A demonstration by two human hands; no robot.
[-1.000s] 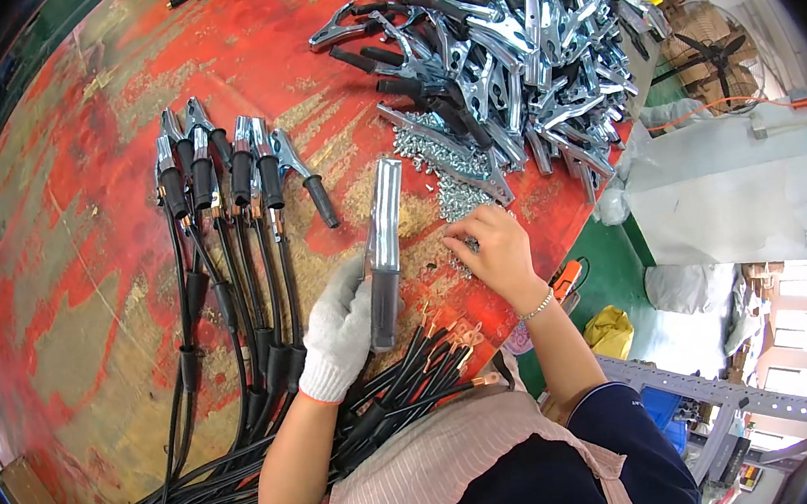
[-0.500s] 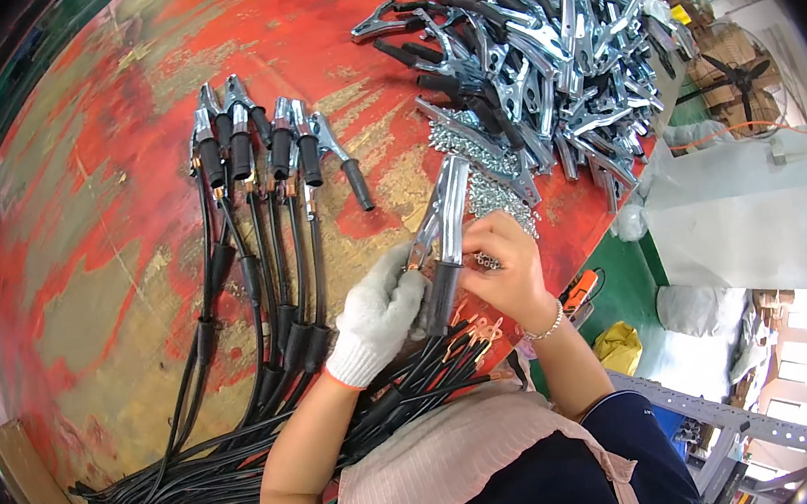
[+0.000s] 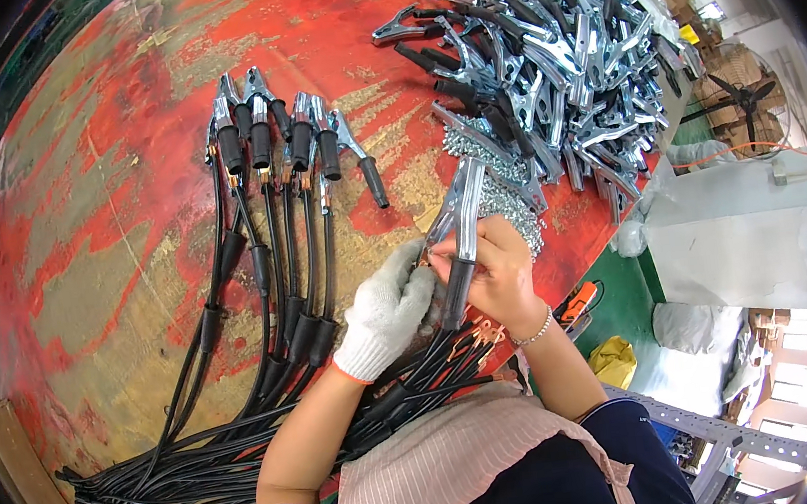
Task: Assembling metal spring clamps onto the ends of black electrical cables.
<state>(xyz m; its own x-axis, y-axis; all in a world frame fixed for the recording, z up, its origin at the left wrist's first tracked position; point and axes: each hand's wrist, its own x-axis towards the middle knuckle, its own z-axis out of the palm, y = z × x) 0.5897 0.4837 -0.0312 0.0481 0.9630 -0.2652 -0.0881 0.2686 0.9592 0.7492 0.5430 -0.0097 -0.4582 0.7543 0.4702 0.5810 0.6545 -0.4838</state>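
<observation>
A silvery spring clamp (image 3: 466, 211) with black handle sleeves stands tilted between my hands, jaws pointing away from me. My left hand (image 3: 381, 315), in a white knitted glove, is closed around its near left side, by a coppery cable end. My bare right hand (image 3: 504, 276) has thumb and fingers pinched at the inner side of the clamp, next to that copper end; whatever sits in the fingertips is too small or hidden. Just below lie black cables with copper lugs (image 3: 480, 338). Beyond my right hand is a heap of small metal fasteners (image 3: 509, 203).
A big pile of loose clamps (image 3: 561, 68) covers the far right of the red, worn table (image 3: 68, 238). Left of centre lie several clamps fitted to cables (image 3: 261, 139). Black cables (image 3: 182, 482) run along the near edge. A fan (image 3: 744, 98) stands off to the right.
My right fingers have moved left, from beside the clamp to its inner side by the copper end. Small metal nuts seen in that hand before are now hidden. The left hand keeps its hold.
</observation>
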